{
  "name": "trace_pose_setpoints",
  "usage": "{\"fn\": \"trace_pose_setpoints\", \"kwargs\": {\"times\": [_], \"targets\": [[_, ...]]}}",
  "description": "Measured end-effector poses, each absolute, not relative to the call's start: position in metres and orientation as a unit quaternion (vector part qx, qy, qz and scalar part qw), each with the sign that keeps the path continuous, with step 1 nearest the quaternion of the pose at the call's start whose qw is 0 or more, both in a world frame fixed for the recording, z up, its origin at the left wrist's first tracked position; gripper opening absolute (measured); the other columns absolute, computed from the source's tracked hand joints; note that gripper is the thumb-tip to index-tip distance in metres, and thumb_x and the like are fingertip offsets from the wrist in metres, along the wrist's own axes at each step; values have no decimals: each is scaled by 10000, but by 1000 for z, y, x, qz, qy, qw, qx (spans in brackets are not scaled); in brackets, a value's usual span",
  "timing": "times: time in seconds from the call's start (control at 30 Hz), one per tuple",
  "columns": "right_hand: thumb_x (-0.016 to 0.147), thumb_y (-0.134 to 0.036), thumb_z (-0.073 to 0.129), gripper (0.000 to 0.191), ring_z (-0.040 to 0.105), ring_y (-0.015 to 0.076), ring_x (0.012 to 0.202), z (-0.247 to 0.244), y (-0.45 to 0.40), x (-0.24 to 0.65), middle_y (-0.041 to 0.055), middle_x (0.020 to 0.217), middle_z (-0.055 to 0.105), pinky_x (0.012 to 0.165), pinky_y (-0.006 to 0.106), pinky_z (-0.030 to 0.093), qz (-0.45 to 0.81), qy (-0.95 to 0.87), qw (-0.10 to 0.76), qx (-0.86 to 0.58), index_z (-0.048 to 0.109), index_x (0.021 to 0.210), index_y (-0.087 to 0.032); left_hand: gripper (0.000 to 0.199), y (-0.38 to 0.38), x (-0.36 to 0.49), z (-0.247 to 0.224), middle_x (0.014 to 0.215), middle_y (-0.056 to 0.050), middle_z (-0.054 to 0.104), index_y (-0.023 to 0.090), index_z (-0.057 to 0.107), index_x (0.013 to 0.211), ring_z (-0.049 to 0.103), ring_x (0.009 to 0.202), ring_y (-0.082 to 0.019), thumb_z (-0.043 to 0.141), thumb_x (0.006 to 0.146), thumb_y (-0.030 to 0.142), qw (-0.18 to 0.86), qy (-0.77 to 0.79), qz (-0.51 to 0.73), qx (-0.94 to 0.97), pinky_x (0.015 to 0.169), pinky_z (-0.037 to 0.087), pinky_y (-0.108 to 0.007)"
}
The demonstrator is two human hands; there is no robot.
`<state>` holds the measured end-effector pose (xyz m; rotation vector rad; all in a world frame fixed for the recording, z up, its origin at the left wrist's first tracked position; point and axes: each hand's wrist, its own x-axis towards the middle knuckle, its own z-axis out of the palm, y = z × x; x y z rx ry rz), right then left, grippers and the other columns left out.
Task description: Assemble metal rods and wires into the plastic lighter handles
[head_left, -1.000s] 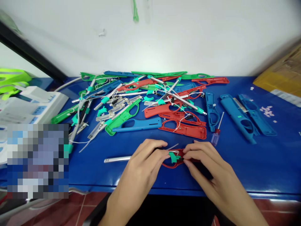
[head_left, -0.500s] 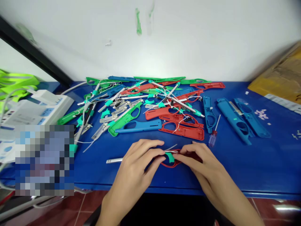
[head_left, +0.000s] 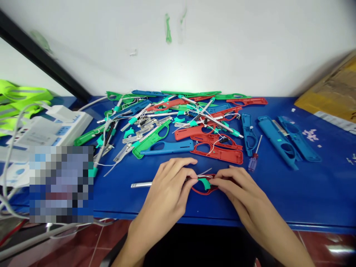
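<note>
A blue table (head_left: 319, 196) carries the work, with a pale wall behind it. The red shell (head_left: 204, 193) lies near the table's front edge, between the two hands, its ring in view and its handle end mostly under the right hand (head_left: 244, 189). In it sits the green trigger (head_left: 206, 184), with white wires (head_left: 207, 177) just above.

The left hand (head_left: 167, 189) has thumb and index tips close together beside the trigger; what they pinch, if anything, cannot be told. The right hand's fingertips bend down over the shell at the trigger's other side, and their grip is hidden too. The silver tube (head_left: 141, 184) sticks out beyond the left hand.

Seating these small parts seems to call for light, level pressure: one hand steadying the shell flat, the other nudging the trigger straight down. The wires look best kept off the shell's rim, where they could be trapped, and the tube in line, since a twist might lift the parts.

Farther out lie the screwdriver (head_left: 253, 163), blue shells (head_left: 278, 141) and a mixed pile (head_left: 152, 139).
</note>
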<state>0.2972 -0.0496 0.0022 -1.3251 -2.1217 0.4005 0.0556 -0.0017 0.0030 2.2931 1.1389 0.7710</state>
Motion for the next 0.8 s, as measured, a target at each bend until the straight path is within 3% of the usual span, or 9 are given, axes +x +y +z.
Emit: {"fn": "trace_pose_setpoints", "kwargs": {"times": [0.8], "targets": [[1141, -156, 519, 278, 649, 191, 1158, 0, -52, 299, 41, 1245, 718, 994, 334, 559, 164, -796, 304, -497, 675, 1320, -302, 145, -2, 57, 3, 1322, -56, 771, 230, 679, 1129, 694, 1208, -242, 580, 1121, 124, 221, 395, 292, 842, 1043, 491, -437]]}}
